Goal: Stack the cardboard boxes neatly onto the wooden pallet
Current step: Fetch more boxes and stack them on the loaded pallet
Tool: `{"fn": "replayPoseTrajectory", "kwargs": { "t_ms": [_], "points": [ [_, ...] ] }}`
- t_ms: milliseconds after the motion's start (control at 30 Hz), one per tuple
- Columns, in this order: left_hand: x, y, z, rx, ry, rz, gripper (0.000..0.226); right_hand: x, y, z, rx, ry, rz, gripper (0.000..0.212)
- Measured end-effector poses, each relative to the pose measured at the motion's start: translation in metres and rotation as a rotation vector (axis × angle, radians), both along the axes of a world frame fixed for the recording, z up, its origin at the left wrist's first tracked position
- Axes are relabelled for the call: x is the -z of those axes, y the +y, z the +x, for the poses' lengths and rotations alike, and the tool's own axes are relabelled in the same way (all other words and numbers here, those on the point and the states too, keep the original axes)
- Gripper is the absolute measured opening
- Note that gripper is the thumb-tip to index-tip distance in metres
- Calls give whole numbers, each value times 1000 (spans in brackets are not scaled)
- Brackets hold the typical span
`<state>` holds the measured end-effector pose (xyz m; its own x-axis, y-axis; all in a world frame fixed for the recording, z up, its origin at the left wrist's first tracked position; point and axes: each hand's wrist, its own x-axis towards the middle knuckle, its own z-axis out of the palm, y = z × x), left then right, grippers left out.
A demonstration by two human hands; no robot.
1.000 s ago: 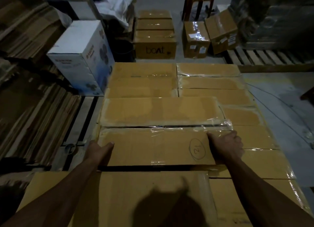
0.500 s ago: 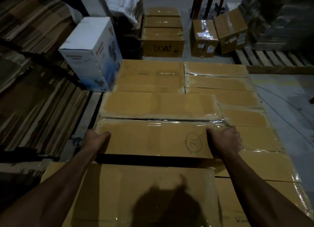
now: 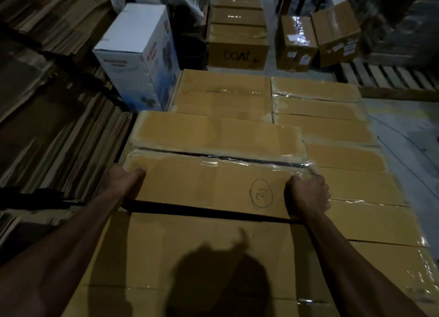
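Head view: box [image 3: 213, 186] gripped by both hands seemingly slid farther forward

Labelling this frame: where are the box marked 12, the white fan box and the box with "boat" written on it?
box marked 12 [image 3: 202, 186]: head view, top face.
white fan box [image 3: 133, 29]: head view, top face.
boat box [image 3: 237, 55]: head view, front face.

Long flat cardboard box [image 3: 213, 188], tan, taped along far edge, circled "12" handwritten near right end; lies flat at centre of stack top, long side running 9 to 3 o'clock. Dark gap at its 6 o'clock against nearer large box [image 3: 202, 257]; narrow gap at 12 o'clock against similar long box [image 3: 218, 134]. More tan boxes [image 3: 320, 110] packed edge to edge from 1 to 4 o'clock. Wooden pallet under stack hidden, probably; slatted pallet [image 3: 389, 79] shows at 2 o'clock.
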<state>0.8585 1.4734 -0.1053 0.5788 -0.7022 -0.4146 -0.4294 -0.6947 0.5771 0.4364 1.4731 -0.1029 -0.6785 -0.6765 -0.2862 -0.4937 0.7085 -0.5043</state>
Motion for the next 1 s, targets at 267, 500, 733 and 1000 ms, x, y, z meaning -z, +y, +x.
{"fn": "replayPoseTrajectory", "kwargs": {
  "t_ms": [267,500,733,1000],
  "points": [
    [8,5,1,38,7,45,66,0,10,5,-20,-20,5,67],
    [20,18,12,201,-83,88,78,14,31,-1,-170,-6,134,73],
    [6,32,22,344,-175,182,53,15,42,-10,-159,21,264,81],
    [13,52,28,304,-144,125,65,21,51,-9,-166,143,270,80]
  ]
}}
